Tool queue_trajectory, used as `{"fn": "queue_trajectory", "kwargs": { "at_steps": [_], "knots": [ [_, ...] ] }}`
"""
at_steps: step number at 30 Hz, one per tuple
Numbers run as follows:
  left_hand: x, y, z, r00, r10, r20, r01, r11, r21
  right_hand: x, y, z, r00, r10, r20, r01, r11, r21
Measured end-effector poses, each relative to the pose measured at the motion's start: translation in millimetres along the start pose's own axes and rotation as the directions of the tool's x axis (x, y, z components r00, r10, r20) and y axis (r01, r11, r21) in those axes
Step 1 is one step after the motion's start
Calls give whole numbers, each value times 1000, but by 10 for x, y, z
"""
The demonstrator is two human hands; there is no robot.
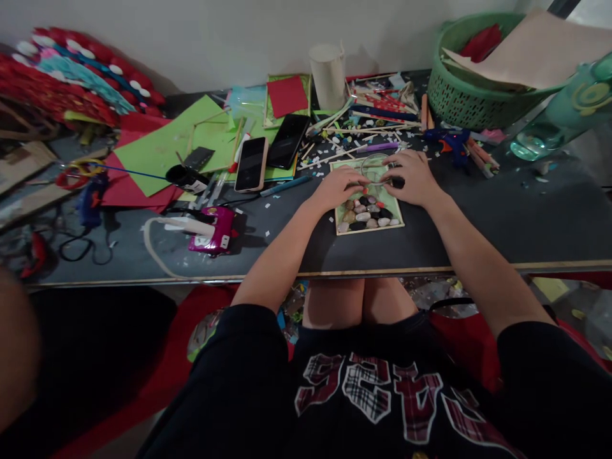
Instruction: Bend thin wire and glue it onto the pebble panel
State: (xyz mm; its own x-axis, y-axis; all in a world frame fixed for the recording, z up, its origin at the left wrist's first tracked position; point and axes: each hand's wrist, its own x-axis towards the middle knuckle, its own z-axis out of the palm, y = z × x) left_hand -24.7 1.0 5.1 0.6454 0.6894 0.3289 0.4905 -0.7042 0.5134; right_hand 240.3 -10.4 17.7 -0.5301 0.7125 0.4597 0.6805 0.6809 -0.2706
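Note:
A shallow green tray (394, 215) with a pale raised edge lies flat on the dark table in front of me. Pebbles in black, white, brown and grey (363, 217) cover its near half. Over the far half is a clear, round-rimmed thing (375, 167); its exact kind is hard to make out. My left hand (337, 188) has its fingertips closed at the left side of that rim. From the right, my right hand (415, 178) curls its fingers on the same rim. A dark spot shows under the right fingers, partly hidden.
Two phones (252, 164) and coloured paper (167, 150) lie to the left, near a purple power adapter (213, 233) with a white cable. A blue glue gun (449, 141), green basket (471, 105) and clear bottle (545, 131) stand right. Sticks and scraps litter the back.

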Motion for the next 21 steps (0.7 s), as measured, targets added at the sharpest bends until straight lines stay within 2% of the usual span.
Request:
{"fn": "queue_trajectory", "kwargs": {
  "at_steps": [3,8,15,18,21],
  "knots": [
    [-9,21,-37,1000,-9,-18,8,1000,-22,14,22,42,1000,-9,-5,9,999,35],
    [-23,65,-76,1000,5,22,-4,999,-47,42,-10,96,997,11,-77,-4,997,83],
    [-20,35,12,999,-48,-24,48,999,-17,41,-59,100,986,81,-149,-60,989,137],
    [-21,3,40,995,-40,-89,40,999,-2,43,-86,95,977,96,-192,-67,986,154],
    [-31,35,36,969,-5,-247,14,999,34,37,-129,90,967,115,-225,-72,979,193]
  ]
}}
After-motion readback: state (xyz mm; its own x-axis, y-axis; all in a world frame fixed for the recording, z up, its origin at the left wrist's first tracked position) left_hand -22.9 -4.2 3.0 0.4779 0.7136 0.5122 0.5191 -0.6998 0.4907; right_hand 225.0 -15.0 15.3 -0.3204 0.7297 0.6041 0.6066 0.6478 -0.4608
